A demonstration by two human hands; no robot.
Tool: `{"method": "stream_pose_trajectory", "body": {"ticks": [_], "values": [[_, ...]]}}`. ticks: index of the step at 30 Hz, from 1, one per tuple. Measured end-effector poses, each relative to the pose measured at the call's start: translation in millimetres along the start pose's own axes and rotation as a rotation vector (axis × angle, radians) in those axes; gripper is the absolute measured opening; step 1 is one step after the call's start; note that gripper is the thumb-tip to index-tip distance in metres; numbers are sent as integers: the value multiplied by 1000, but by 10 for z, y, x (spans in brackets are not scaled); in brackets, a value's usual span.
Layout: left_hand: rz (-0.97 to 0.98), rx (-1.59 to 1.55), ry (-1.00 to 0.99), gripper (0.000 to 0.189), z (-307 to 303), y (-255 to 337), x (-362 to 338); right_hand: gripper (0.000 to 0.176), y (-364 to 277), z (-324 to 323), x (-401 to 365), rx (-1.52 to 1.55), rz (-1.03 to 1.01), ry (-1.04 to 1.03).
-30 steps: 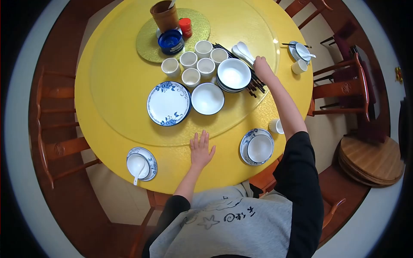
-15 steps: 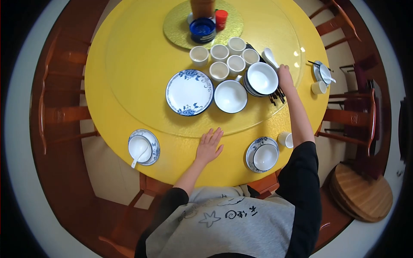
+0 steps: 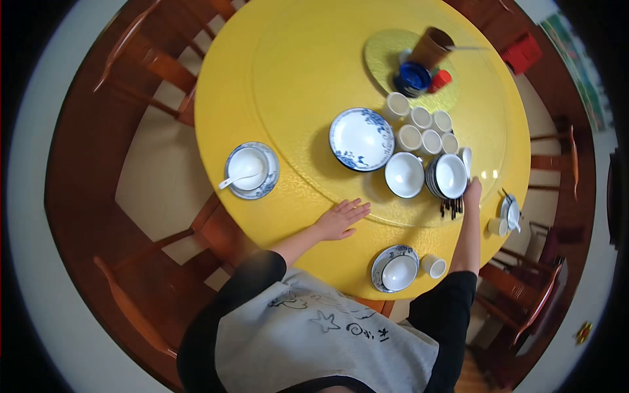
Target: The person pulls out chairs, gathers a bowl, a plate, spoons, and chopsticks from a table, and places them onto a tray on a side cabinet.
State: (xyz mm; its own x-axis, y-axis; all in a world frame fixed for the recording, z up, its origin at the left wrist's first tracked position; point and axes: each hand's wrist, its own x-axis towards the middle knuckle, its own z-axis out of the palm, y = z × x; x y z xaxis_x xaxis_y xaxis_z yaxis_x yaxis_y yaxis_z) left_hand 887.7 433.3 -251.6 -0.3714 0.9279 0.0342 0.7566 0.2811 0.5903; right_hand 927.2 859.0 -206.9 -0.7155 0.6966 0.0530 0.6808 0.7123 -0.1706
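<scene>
My left hand (image 3: 342, 220) lies flat on the yellow table near its front edge, fingers spread, holding nothing. At the right, my right hand (image 3: 472, 192) has its fingers closed at the handle end of the white spoons (image 3: 466, 159), its fingertips partly hidden. Just left of it stands a stack of white bowls with dark rims (image 3: 451, 177). Dark chopsticks (image 3: 451, 209) stick out below that stack. Another bowl (image 3: 404, 175) sits beside it, then a stack of blue-flowered plates (image 3: 362, 139). Several white cups (image 3: 431, 141) are grouped behind the bowls.
Place settings lie along the rim: a bowl with spoon on a plate (image 3: 249, 169), a bowl on a plate (image 3: 399, 272) with a cup (image 3: 434, 266), and another setting (image 3: 510, 210) at right. A brown container (image 3: 432, 47) and blue bowl (image 3: 413, 79) stand behind. Wooden chairs surround the table.
The view has turned, so the table things appear shifted right. My right hand stays at the spoons beside the bowl stack. My left hand still rests flat on the table.
</scene>
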Motion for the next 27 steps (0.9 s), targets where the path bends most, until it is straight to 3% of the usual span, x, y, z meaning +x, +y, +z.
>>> {"method": "stream_pose_trajectory", "body": {"ticks": [2, 4, 6, 7, 8, 9, 11, 16, 20, 22, 23, 25, 27], "values": [[23, -65, 14, 56, -133, 0, -21, 23, -141, -262, -67, -48, -2, 68], [113, -42, 176, 50, -414, -35, -126, 34, -101, -443, -181, -88, -40, 223], [-85, -27, 440, 44, -681, -335, -391, 38, -244, -803, -440, -42, -113, 437], [-279, -95, 624, 42, -1015, -377, -535, 37, -529, -1089, -729, -4, -116, 532], [-419, 114, 706, 45, -1175, -531, -673, 33, -797, -1304, -1020, 190, -16, 479], [-502, 269, 722, 45, -1385, -657, -791, 31, -888, -1317, -1253, 282, -88, 475], [-665, 568, 559, 44, -1484, -928, -1040, 25, -1194, -1331, -1656, 451, -122, 366], [-781, 453, 264, 26, -1377, -1307, -1563, 29, -1904, -812, -2249, 654, -238, -34], [-834, 321, 229, 22, -1413, -1275, -1518, 23, -2286, -625, -2554, 810, -229, -197], [-928, 175, 390, 22, -1521, -922, -1307, 18, -2418, -622, -2604, 906, -160, -339], [-906, 174, 375, 22, -1564, -737, -1187, 18, -2482, -496, -2618, 981, -156, -337], [-764, -249, 430, 22, -1602, -335, -904, 24, -2725, -517, -2563, 1069, -76, -386], [-614, -269, 360, 20, -1522, 26, -601, 29, -2891, -569, -2411, 1166, 127, -470]]}}
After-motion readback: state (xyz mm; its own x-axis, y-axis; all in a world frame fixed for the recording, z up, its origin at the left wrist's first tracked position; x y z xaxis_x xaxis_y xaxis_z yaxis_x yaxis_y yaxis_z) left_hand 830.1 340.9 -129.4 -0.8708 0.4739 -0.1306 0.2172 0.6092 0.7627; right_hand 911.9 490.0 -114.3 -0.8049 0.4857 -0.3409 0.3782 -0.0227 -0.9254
